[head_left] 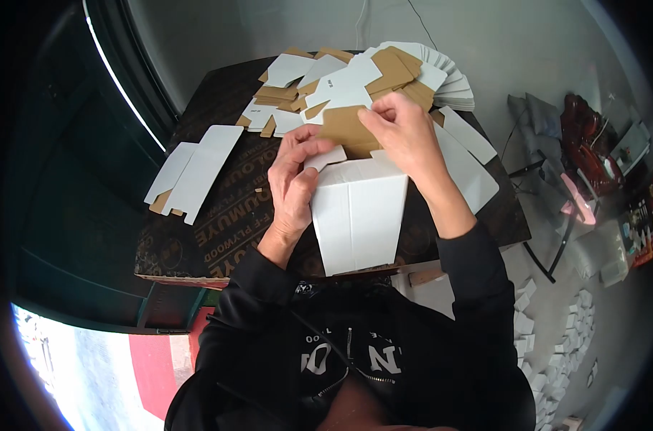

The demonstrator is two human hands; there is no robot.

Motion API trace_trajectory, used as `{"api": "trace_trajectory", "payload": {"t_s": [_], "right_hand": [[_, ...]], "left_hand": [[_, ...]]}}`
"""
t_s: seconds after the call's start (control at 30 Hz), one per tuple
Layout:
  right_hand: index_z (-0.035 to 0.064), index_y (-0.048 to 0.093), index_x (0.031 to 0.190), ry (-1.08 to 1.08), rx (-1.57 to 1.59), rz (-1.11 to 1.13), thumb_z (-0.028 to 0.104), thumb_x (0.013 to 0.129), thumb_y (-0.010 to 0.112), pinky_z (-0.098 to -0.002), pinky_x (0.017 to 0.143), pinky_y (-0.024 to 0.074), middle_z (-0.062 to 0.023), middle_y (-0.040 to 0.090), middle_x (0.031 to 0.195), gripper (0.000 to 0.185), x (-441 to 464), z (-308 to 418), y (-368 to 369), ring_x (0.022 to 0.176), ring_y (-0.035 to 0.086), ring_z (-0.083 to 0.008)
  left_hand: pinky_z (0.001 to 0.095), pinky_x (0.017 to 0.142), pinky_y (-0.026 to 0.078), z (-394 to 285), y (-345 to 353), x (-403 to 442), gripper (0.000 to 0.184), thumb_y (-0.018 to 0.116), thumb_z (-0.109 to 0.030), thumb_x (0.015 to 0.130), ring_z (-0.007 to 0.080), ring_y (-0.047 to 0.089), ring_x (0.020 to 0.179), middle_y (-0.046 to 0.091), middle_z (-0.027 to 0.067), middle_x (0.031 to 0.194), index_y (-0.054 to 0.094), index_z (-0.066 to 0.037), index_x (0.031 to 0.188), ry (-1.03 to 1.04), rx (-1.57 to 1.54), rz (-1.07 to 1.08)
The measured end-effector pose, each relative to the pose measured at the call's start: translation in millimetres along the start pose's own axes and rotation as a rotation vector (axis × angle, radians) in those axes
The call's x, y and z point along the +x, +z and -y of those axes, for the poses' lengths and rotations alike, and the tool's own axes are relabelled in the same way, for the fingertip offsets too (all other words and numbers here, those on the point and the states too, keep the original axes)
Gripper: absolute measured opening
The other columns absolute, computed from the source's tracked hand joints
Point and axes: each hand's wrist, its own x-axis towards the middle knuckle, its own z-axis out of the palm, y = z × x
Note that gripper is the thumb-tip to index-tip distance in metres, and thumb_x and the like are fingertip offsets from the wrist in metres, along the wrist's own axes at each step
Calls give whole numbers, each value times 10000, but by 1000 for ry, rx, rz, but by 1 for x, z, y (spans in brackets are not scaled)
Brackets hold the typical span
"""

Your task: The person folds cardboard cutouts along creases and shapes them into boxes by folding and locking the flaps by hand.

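Observation:
A white cardboard box [358, 215] stands at the near edge of the dark plywood table, its top end partly open. Its lid flap [344, 129] is raised, showing the brown inner side. My right hand [405, 133] pinches the right upper edge of that flap between thumb and fingers. At the box's upper left corner, my left hand [294, 176] is curled around a small white side flap [328, 158], with its fingertips by the lid flap. Part of the box's right side is hidden behind my right wrist.
Flat, unfolded white and brown box blanks [341, 82] lie heaped at the back of the plywood table [229, 237]. More blanks [201, 172] lie at the left, and others [463, 165] at the right. Small white boxes [570, 337] cover the floor at right, near a folding stand [552, 251].

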Motion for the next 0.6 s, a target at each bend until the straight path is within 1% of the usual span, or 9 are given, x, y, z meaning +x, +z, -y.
{"api": "trace_trajectory", "payload": {"t_s": [0.07, 0.1, 0.23, 0.43, 0.57, 0.6], "right_hand": [[-32, 632, 809, -9, 174, -42, 98, 829, 660, -237, 618, 445, -52, 624, 738, 134, -5, -6, 2, 671, 530, -108], [-32, 632, 809, -17, 168, -37, 98, 829, 660, -237, 618, 445, -52, 624, 738, 134, -6, -7, 2, 671, 530, -108], [-41, 637, 810, 65, 484, -72, 24, 818, 646, -208, 625, 430, -38, 634, 806, 66, -11, -10, 1, 692, 518, -87], [-52, 663, 843, 35, 321, 12, -9, 811, 637, -204, 656, 431, -63, 646, 881, 59, -15, -9, -6, 732, 518, -100], [-50, 699, 919, -208, 183, 87, -14, 821, 652, -192, 654, 420, -86, 649, 903, 115, -13, -14, -7, 743, 499, -99], [-50, 699, 919, -208, 183, 89, -14, 821, 652, -192, 654, 420, -86, 649, 903, 115, -13, -12, -8, 743, 499, -99]], "left_hand": [[392, 1007, 353, -3, 2, 0, 553, 491, -231, 699, 337, 461, 1151, 483, 222, 1306, 647, 78, 1130, -15, -33, 30], [392, 1007, 353, -4, 2, 0, 553, 491, -231, 699, 337, 461, 1151, 483, 222, 1306, 647, 78, 1130, -10, -35, 20], [373, 990, 364, -9, 4, 1, 600, 499, -221, 711, 337, 469, 1137, 503, 224, 1279, 610, 103, 1203, -27, -21, 10], [373, 985, 368, -5, 3, 1, 603, 506, -229, 714, 333, 472, 1132, 506, 224, 1275, 607, 96, 1211, -5, 64, 17], [373, 975, 374, -3, 2, 1, 609, 517, -242, 717, 327, 475, 1125, 503, 226, 1283, 604, 91, 1219, 7, 72, 26], [373, 975, 374, -3, 2, 1, 609, 517, -242, 717, 327, 475, 1125, 503, 226, 1283, 604, 91, 1219, 7, 73, 25]]}}
